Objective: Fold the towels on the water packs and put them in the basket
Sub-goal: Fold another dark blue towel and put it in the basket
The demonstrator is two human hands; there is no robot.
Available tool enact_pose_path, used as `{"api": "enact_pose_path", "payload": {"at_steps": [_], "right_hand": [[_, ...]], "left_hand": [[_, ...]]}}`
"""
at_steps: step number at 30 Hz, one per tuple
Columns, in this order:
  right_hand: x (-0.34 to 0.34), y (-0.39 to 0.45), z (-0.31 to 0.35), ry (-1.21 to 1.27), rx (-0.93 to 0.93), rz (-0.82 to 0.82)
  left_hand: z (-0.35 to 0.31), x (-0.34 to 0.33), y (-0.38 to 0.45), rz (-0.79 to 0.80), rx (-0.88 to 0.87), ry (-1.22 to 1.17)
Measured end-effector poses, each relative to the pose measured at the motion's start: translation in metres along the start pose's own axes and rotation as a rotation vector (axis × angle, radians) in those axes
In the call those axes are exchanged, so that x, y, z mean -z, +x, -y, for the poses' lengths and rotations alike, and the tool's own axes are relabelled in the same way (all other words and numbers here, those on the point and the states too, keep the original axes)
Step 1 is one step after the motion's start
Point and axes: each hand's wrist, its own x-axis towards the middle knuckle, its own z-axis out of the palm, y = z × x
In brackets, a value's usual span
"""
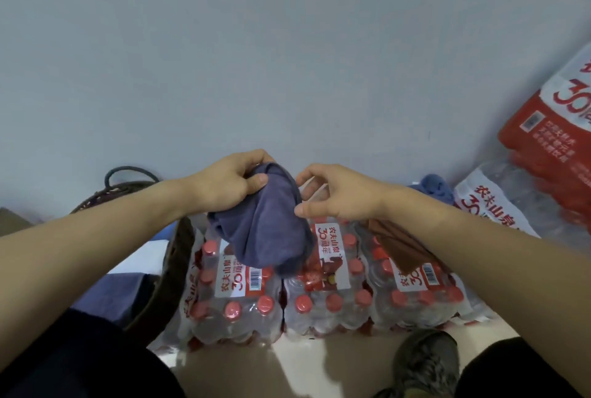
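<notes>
against a pale wall, left hand (235, 180) grips the purple towel (265, 228) hanging lengthwise over the water packs (323, 273) (uncurled right hand (335, 191) just beside its edge).

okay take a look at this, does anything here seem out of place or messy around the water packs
Mostly no. The purple towel hangs bunched from the left hand, a brown towel lies crumpled across the water packs, and one pack at far right leans tilted against the wall.
</notes>
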Motion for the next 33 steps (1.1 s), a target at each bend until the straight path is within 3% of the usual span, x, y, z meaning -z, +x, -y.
{"api": "enact_pose_path", "payload": {"at_steps": [6,12,23,33], "right_hand": [[-0.001,0.000,0.025,-0.070,0.054,-0.062],[-0.007,-0.010,0.033,-0.183,0.089,-0.108],[-0.002,-0.010,0.002,0.032,0.110,-0.211],[0.017,-0.003,-0.021,-0.067,0.121,-0.274]], "left_hand": [[-0.009,0.011,-0.008,-0.024,-0.106,-0.074],[0.000,0.018,-0.017,-0.058,-0.102,0.003],[0.018,0.015,-0.015,-0.094,-0.027,0.198],[0.016,0.006,-0.002,-0.087,-0.033,0.159]]}}
